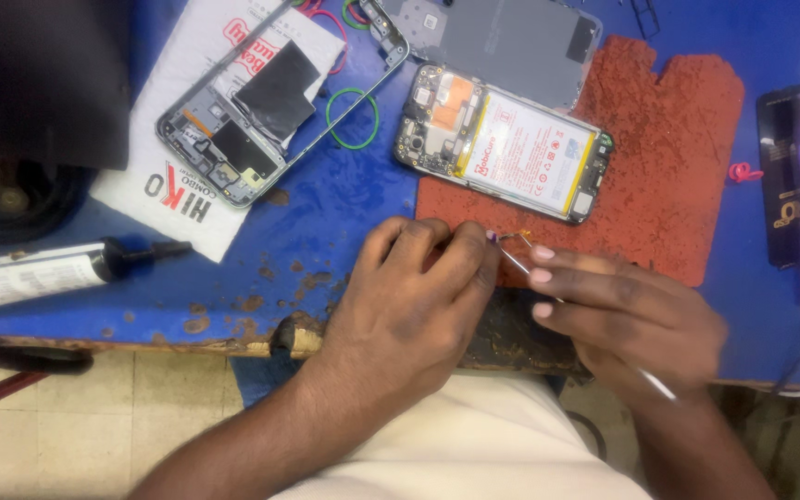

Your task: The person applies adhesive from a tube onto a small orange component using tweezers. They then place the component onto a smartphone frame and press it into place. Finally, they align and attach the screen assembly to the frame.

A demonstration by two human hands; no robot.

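The left hand (409,296) rests curled at the near edge of the blue tabletop (344,194), its fingertips pinched on a tiny part that is too small to make out. The right hand (622,315) is closed around thin silver metal tweezers (520,264), whose tips meet the left fingertips just at the near edge of the rough red-brown work mat (678,139). On that mat, just beyond the hands, lies an opened smartphone with its white battery and circuit board exposed (502,143). Farther left a bare grey phone frame (270,102) lies on a white printed packet (178,185), beside a green rubber band (352,118). A white glue tube with a black nozzle (48,273) lies at far left.
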